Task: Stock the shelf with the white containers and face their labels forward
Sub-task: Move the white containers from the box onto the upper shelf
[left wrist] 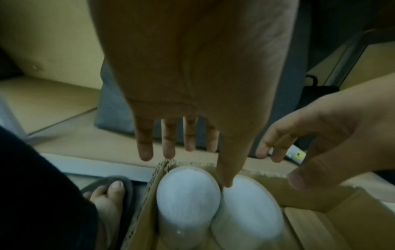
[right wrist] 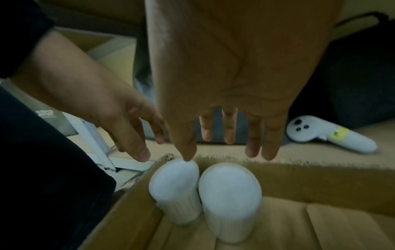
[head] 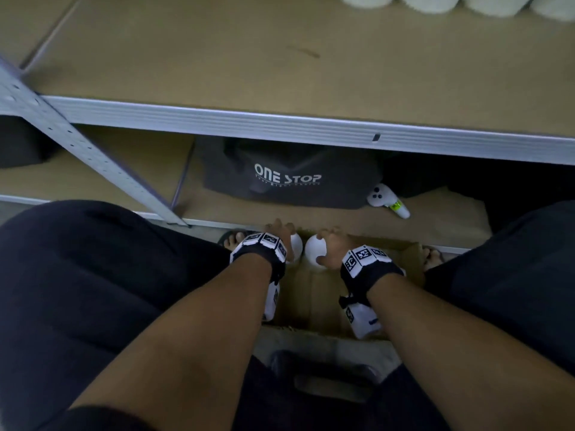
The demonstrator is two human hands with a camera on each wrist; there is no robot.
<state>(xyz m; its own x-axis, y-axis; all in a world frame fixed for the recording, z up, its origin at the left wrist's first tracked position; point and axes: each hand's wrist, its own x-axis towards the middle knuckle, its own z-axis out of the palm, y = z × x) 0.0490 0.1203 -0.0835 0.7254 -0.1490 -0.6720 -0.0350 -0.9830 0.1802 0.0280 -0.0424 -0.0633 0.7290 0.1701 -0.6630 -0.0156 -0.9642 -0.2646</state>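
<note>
1. Two white containers (right wrist: 229, 189) stand upright and side by side, touching, in the near-left corner of an open cardboard box (right wrist: 310, 175) on the floor between the person's feet.
2. The left hand (left wrist: 192, 81) hangs over the left container (left wrist: 188, 194) with fingers spread and straight, its thumb dipping toward the seam between the two; it holds nothing.
3. The right hand (right wrist: 230, 71) hovers just as wide over its neighbour, grasping nothing — I judge each hand is lining up on one container so both can be lifted at once.
4. The shelf (head: 280, 126) above already carries a row of white containers (head: 435, 4) at its back, leaving bare board in front.
5. A white controller (head: 387, 200) and a dark bag (head: 289, 178) sit on the lower shelf, apart from the box.
</note>
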